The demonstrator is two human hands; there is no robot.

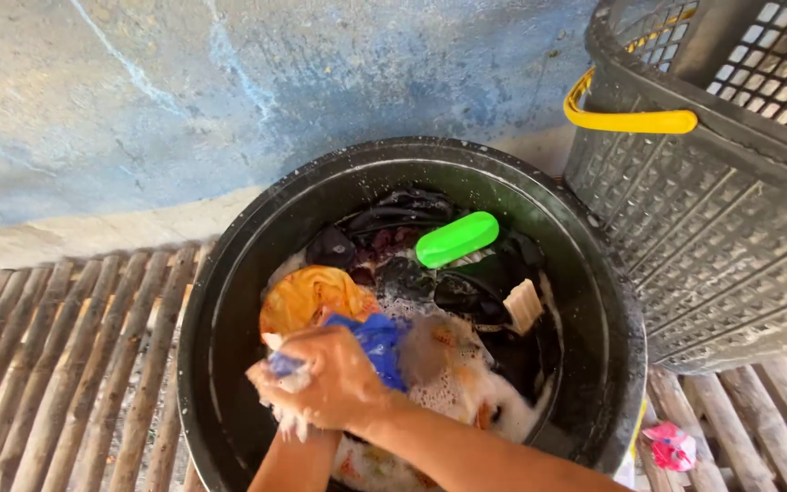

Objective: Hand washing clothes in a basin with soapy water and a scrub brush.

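Observation:
Both hands are clasped together over a blue cloth [377, 339] inside a black round basin [229, 301] of soapy water. My right hand [334, 378] lies on top and grips the cloth. Under it, my left hand [277, 394] shows only foamy fingers that also close on the cloth. An orange cloth [307, 293] lies just above the hands. Dark garments [393, 223] fill the far side of the basin. On them rests a green oblong plastic piece [456, 239], and a pale block [523, 305] sits to its lower right.
A grey lattice laundry basket [712, 228] with a yellow handle [630, 120] stands against the basin's right side. The basin sits on bamboo slats [75, 364]. A small pink packet [671, 446] lies at the lower right. A blue-stained concrete wall [229, 82] rises behind.

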